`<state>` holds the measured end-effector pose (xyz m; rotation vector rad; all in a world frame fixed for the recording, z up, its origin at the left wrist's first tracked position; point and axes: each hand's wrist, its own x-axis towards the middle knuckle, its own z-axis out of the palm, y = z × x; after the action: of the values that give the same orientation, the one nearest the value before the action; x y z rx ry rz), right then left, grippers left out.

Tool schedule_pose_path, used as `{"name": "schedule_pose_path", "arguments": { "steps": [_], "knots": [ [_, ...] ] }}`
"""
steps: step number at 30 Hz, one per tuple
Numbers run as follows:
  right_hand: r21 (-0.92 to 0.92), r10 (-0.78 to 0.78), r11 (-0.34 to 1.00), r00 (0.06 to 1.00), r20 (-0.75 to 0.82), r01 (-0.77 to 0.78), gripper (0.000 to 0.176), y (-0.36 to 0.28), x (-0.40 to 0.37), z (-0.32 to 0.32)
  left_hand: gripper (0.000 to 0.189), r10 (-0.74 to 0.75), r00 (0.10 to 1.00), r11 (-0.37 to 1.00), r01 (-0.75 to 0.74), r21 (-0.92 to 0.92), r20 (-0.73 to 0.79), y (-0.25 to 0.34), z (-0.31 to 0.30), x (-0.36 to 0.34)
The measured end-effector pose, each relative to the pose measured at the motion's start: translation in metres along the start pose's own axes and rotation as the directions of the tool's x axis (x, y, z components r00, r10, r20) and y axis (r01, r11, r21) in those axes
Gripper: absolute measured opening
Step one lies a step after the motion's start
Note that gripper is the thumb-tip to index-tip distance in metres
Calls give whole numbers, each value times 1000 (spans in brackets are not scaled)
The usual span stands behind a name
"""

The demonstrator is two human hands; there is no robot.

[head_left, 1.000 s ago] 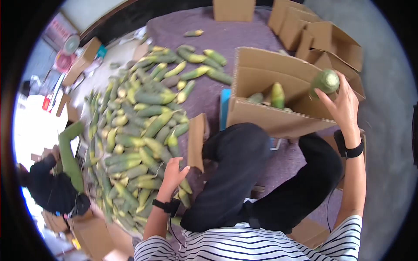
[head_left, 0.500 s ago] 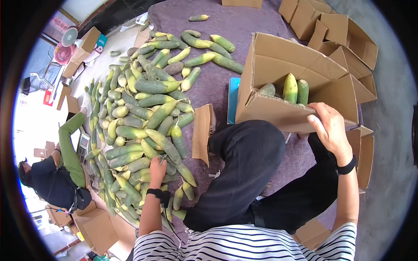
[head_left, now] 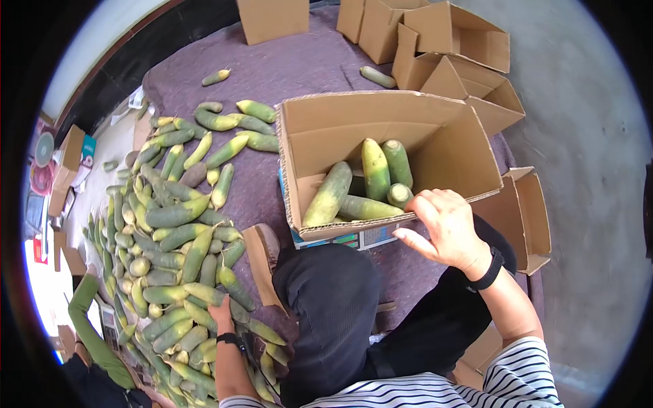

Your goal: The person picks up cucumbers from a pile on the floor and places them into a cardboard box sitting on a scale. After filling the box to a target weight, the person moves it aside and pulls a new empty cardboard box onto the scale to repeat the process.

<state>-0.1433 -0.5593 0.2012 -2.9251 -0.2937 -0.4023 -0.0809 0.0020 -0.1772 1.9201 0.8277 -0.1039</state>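
My right hand (head_left: 445, 228) grips the near rim of an open cardboard box (head_left: 462, 153), fingers over the edge and thumb outside. Several green radishes (head_left: 376, 170) lie in the box, some leaning upright. The box rests on a blue scale (head_left: 350, 241) whose keypad shows under its near side. At the left, my left hand (head_left: 221, 317) reaches into a large pile of green radishes (head_left: 173, 258). Its fingers are closed around the end of one green radish (head_left: 204, 292), partly hidden by the hand.
Several open cardboard boxes (head_left: 469, 88) line the far right edge of the purple blanket (head_left: 320, 68). Another box (head_left: 524, 221) stands right of my knee. A cardboard flap (head_left: 262, 265) lies beside my left knee. At the far left is another person's green-clad leg (head_left: 88, 306).
The view has swung to the right, showing more of the box's inside and more radishes in it. My right hand stays on the rim. My left hand has closed on a radish in the pile.
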Motion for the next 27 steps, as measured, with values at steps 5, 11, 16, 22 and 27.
{"name": "schedule_pose_path", "arguments": {
  "steps": [5,11,16,22,27],
  "knots": [
    [2,6,1000,1000,-20,-6,43,2,-4,1,51,56,964,989,-19,-144,259,43,-6,-67],
    [30,67,997,993,99,-70,44,0,-8,-5,59,535,765,824,-566,-23,360,195,-9,-203],
    [340,-108,929,986,-130,146,77,-39,-15,-32,68,929,110,72,-990,118,353,299,-15,-282],
    [760,-64,610,970,-235,224,83,-94,-49,-54,68,881,-290,-287,-956,-65,375,345,5,-359],
    [882,322,411,869,-377,230,62,-73,-55,-76,55,939,-89,-121,-990,75,333,326,17,-343]
  ]
}}
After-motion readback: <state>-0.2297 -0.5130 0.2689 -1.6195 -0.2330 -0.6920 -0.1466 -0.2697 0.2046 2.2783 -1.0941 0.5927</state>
